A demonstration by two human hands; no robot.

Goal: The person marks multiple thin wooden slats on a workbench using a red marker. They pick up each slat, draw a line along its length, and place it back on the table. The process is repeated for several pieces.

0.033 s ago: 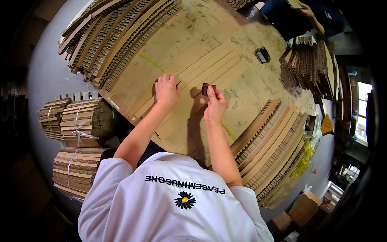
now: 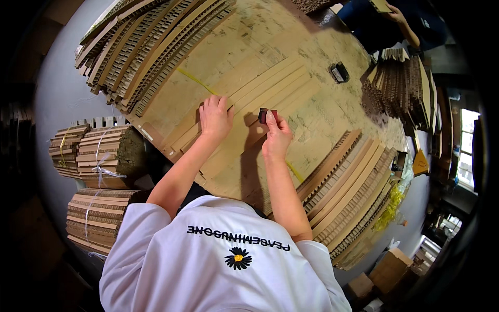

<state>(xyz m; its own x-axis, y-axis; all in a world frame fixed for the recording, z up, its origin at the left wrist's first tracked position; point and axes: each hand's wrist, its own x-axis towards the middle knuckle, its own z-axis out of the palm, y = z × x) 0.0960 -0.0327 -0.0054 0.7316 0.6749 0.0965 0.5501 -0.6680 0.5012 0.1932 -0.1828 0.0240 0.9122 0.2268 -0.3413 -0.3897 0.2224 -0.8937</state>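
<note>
Several long, flat tan cardboard strips (image 2: pixel 267 83) lie side by side on the worn table (image 2: pixel 306 47). My left hand (image 2: pixel 215 117) rests on their near-left part, fingers laid over the strips and a little apart. Just to its right, my right hand (image 2: pixel 277 134) pinches a small dark red and black block (image 2: pixel 264 115), like a hand stamp, between thumb and fingers. The block is held above the strips, with a shadow beneath it. A thin yellow strap (image 2: pixel 195 79) runs under the strips and shows again near my right forearm.
Honeycomb cardboard strips are stacked at the far left (image 2: pixel 156 47) and near right (image 2: pixel 348 192). A small black box (image 2: pixel 339 73) sits toward the far right. Tied bundles (image 2: pixel 99 213) stand left of the table. Beyond the table's far right, a co-worker's hand (image 2: pixel 396 14) holds a piece of board.
</note>
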